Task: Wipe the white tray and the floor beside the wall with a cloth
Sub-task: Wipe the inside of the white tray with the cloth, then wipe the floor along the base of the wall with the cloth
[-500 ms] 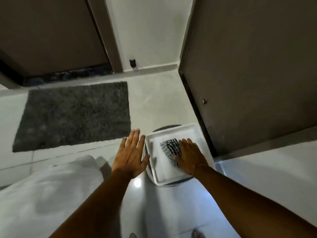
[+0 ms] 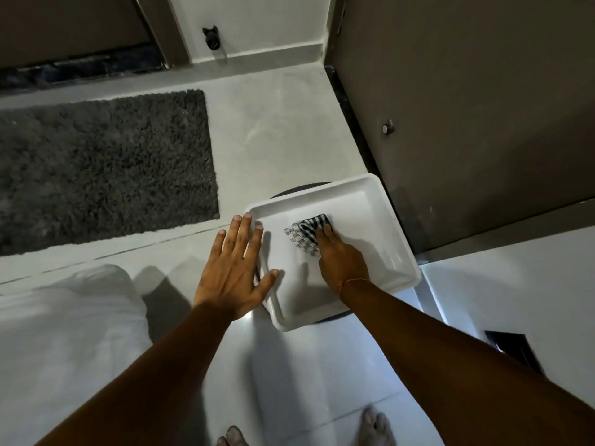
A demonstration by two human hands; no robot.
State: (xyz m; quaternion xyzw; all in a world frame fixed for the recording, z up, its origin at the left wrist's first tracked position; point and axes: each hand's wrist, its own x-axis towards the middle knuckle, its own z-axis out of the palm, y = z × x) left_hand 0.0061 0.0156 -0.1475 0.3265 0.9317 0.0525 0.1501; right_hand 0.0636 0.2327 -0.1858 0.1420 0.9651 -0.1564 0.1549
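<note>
A white rectangular tray (image 2: 370,201) rests on a dark round object on the pale floor, close to a brown door. Inside the tray lies a black-and-white checked cloth (image 2: 306,231). My right hand (image 2: 341,262) presses down on the cloth's near end, palm flat, fingers over it. My left hand (image 2: 236,268) lies flat with fingers spread, its fingertips and thumb resting on the tray's left rim. The cloth's near part is hidden under my right hand.
A dark shaggy mat (image 2: 96,169) lies on the floor to the left. A brown door (image 2: 467,107) with a small stopper (image 2: 388,127) stands at the right. A white wall with skirting (image 2: 257,43) is at the back. White fabric (image 2: 64,333) covers my left knee. Bare toes (image 2: 375,426) show below.
The view has come closer to the tray. My right hand and the cloth have shifted toward the tray's middle, and my left hand now touches the tray's left rim.
</note>
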